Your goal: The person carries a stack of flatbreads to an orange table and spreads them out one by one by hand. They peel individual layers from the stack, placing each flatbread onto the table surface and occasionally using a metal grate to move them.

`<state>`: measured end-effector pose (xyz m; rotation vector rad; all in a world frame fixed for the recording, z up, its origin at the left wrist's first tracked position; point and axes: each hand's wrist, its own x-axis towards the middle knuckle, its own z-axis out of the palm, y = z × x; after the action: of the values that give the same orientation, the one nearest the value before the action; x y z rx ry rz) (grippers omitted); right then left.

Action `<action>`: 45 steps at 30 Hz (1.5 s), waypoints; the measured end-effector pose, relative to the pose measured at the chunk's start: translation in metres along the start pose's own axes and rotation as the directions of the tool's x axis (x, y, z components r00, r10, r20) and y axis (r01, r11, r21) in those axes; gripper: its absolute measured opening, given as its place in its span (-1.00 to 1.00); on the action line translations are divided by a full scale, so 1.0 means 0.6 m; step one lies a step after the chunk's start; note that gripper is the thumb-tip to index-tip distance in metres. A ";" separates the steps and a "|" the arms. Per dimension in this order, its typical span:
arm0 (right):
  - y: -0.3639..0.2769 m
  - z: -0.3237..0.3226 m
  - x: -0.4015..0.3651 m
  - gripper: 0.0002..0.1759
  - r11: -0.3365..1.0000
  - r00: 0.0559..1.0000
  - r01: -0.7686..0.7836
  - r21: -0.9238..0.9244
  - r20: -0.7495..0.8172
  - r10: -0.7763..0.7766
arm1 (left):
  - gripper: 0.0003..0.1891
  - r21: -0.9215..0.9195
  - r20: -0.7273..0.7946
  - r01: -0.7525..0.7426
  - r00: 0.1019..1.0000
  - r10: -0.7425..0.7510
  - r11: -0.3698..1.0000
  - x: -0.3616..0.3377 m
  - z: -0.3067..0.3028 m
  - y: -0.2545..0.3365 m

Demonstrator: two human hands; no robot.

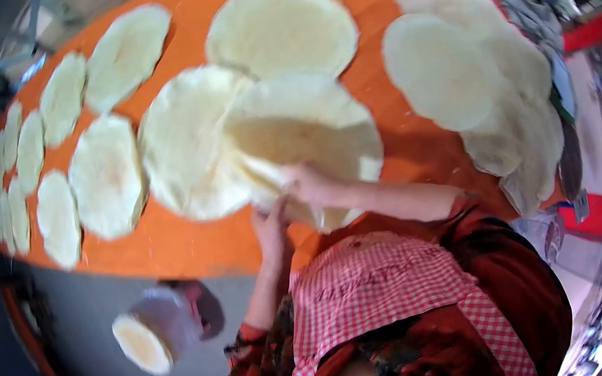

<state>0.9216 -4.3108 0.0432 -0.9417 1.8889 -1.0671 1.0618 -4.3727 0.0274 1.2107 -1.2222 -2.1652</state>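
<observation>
A large, round, pale flatbread (341, 115) lies near the front edge of the table, its near left part lifted and folded up. My right hand (312, 186) is closed on the raised part. Just left of it, my left hand (273, 228) is closed at the flatbread's near edge, fingers close to those of my right hand. The lifted part hides some of the fingertips. Touching this flatbread on the left is another flatbread (191, 142), partly overlapped by it. Behind them lies a third flatbread (280, 30).
More flatbreads, among them one (106, 175), are spread in rows to the left. Overlapping flatbreads (444, 71) are heaped at the right end of the orange-covered table (397, 145). On the floor at front left stands a container (172, 318) with a pale round top.
</observation>
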 end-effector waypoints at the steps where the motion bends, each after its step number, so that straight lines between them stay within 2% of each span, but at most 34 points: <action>1: 0.011 0.002 0.009 -0.79 0.992 0.992 0.127 -0.002 -0.002 -0.127 | -0.63 -0.042 -0.038 -0.025 0.999 0.024 0.999 0.011 -0.023 -0.032; 2: 0.047 -0.011 0.032 -0.85 0.975 0.993 0.116 -0.188 0.000 -0.118 | -0.65 -0.070 -0.024 0.038 0.999 -0.040 0.997 0.011 -0.028 -0.023; 4: 0.014 -0.121 0.071 -0.89 0.970 0.988 0.088 -0.227 -0.102 -0.113 | -0.61 -0.206 -0.079 0.089 0.991 -0.107 0.974 0.028 -0.048 -0.029; 5: 0.013 -0.191 0.104 -0.91 0.975 0.983 0.106 -0.197 -0.128 -0.133 | -0.59 -0.192 -0.073 0.097 0.991 -0.113 0.977 0.033 -0.066 -0.034; 7: 0.025 -0.377 0.183 -0.89 0.928 0.979 0.174 -0.329 -0.043 -0.199 | -0.57 -0.102 -0.044 0.072 0.996 -0.077 0.992 0.035 -0.109 -0.049; 8: 0.031 -0.475 0.186 -0.84 0.926 0.900 0.366 -0.092 -0.216 -0.378 | -0.57 -0.033 -0.010 0.036 0.999 -0.036 0.999 0.037 -0.130 -0.062; 9: -0.018 -0.542 0.140 -0.76 0.974 0.874 0.202 0.098 -0.467 -0.135 | -0.56 -0.047 -0.006 0.035 0.999 -0.035 0.998 0.040 -0.125 -0.058; 10: -0.023 -0.639 0.145 -0.67 0.958 0.944 0.176 0.225 -0.314 -0.099 | -0.55 -0.060 -0.002 0.034 0.999 -0.034 0.998 0.040 -0.113 -0.048; 11: -0.012 -0.706 0.131 -0.59 0.926 0.891 0.133 0.353 -0.452 0.044 | -0.55 -0.155 -0.023 0.069 0.997 -0.073 0.986 0.033 -0.100 -0.038; 12: -0.048 -0.752 0.086 -0.60 0.993 0.875 0.025 0.114 -0.483 0.033 | -0.54 -0.247 -0.042 0.102 0.992 -0.116 0.964 0.031 -0.086 -0.029; 13: 0.005 -0.822 0.089 -0.62 0.995 0.852 0.049 0.083 -0.523 0.002 | -0.50 -0.274 0.078 0.092 0.994 -0.073 0.957 0.037 -0.093 -0.039; 15: 0.153 -0.933 0.103 -0.66 0.979 0.725 0.198 -0.039 -0.667 -0.173 | -0.45 -0.463 0.176 0.168 0.980 -0.095 0.870 0.018 -0.052 -0.008; 16: 0.182 -0.944 0.077 -0.66 0.975 0.712 0.179 0.134 -0.702 -0.034 | -0.43 -0.547 0.219 0.208 0.971 -0.101 0.811 0.007 -0.033 0.006; 17: 0.211 -0.950 0.052 -0.67 0.938 0.697 0.161 0.307 -0.708 0.113 | -0.37 -0.524 0.251 0.207 0.964 -0.083 0.826 0.002 -0.023 0.011; 18: 0.279 -0.953 0.045 -0.65 0.904 0.640 0.240 0.354 -0.758 0.127 | -0.37 -0.457 0.218 0.209 0.969 -0.119 0.865 0.001 -0.038 -0.002; 19: 0.394 -0.995 0.058 -0.63 0.968 0.541 -0.032 0.250 -0.810 0.227 | -0.38 -0.386 0.186 0.212 0.971 -0.150 0.898 0.010 -0.062 -0.023; 20: 0.413 -0.958 0.063 -0.61 0.958 0.469 0.022 0.287 -0.849 0.243 | -0.38 -0.314 0.161 0.216 0.972 -0.173 0.924 0.020 -0.072 -0.032; 21: 0.425 -0.919 0.060 -0.59 0.946 0.390 0.074 0.317 -0.882 0.265 | -0.40 -0.383 0.131 0.240 0.970 -0.205 0.892 0.021 -0.069 -0.032; 24: 0.485 -0.893 0.118 -0.54 0.929 0.286 -0.367 0.045 -0.945 0.159 | -0.41 -0.334 0.111 0.214 0.976 -0.187 0.918 0.028 -0.066 -0.036; 27: 0.484 -0.897 0.157 -0.54 0.801 0.342 -0.577 -0.161 -0.938 0.058 | -0.41 -0.291 0.032 0.211 0.977 -0.211 0.933 0.024 -0.062 -0.027; 29: 0.472 -0.954 0.156 -0.54 0.699 0.455 -0.617 -0.361 -0.888 -0.057 | -0.41 -0.321 -0.009 0.203 0.976 -0.218 0.925 0.031 -0.080 -0.044; 32: 0.473 -1.063 0.134 -0.52 0.485 0.679 -0.564 -0.668 -0.710 -0.187 | -0.44 -0.330 -0.105 0.195 0.965 -0.241 0.924 0.027 -0.085 -0.042; 33: 0.478 -1.101 0.117 -0.52 0.390 0.737 -0.524 -0.757 -0.632 -0.238 | -0.46 -0.342 -0.068 0.190 0.972 -0.226 0.920 0.025 -0.066 -0.029; 35: 0.505 -1.167 0.086 -0.50 0.176 0.790 -0.446 -0.878 -0.478 -0.383 | -0.46 -0.352 -0.071 0.181 0.973 -0.219 0.918 0.027 -0.060 -0.027; 36: 0.522 -1.177 0.075 -0.50 0.093 0.743 -0.469 -0.878 -0.449 -0.496 | -0.46 -0.355 -0.064 0.182 0.974 -0.219 0.917 0.026 -0.060 -0.028; 37: 0.471 -1.082 0.087 -0.48 0.406 0.440 -0.730 -0.550 -0.833 -0.337 | -0.46 -0.361 -0.062 0.181 0.974 -0.218 0.915 0.028 -0.060 -0.028; 38: 0.397 -0.968 0.099 -0.46 0.605 0.020 -0.793 -0.070 -0.996 -0.089 | -0.45 -0.367 -0.058 0.181 0.974 -0.217 0.912 0.028 -0.061 -0.028; 39: 0.478 -0.937 0.117 -0.57 0.676 0.210 -0.560 -0.480 -0.871 -0.444 | -0.45 -0.374 -0.051 0.185 0.974 -0.219 0.909 0.024 -0.062 -0.030; 40: 0.443 -0.820 0.122 -0.64 0.830 0.396 -0.211 -0.517 -0.821 -0.411 | -0.45 -0.372 -0.026 0.184 0.978 -0.209 0.910 0.023 -0.062 -0.030; 41: 0.355 -0.656 0.116 -0.70 0.955 0.615 0.029 -0.296 -0.747 -0.251 | -0.45 -0.370 0.004 0.180 0.981 -0.192 0.912 0.025 -0.059 -0.028; 42: 0.275 -0.513 0.106 -0.77 0.988 0.779 0.047 -0.148 -0.614 -0.129 | -0.45 -0.362 0.031 0.175 0.984 -0.175 0.916 0.026 -0.061 -0.024; 43: 0.205 -0.398 0.096 -0.84 0.991 0.870 -0.026 -0.132 -0.491 -0.043 | -0.45 -0.366 0.034 0.170 0.985 -0.169 0.915 0.027 -0.062 -0.023; 44: 0.156 -0.306 0.090 -0.90 0.978 0.904 -0.106 -0.181 -0.427 0.019 | -0.45 -0.371 0.036 0.167 0.986 -0.165 0.913 0.028 -0.061 -0.026; 45: 0.230 -0.245 0.107 -0.87 0.972 0.938 -0.132 -0.194 -0.342 0.059 | -0.45 -0.380 0.037 0.164 0.986 -0.162 0.910 0.028 -0.064 -0.030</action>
<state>0.7341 -4.2642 -0.0429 -0.8124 2.3440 -1.0287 1.0852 -4.3935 -0.0055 1.1683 -0.6685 -2.3826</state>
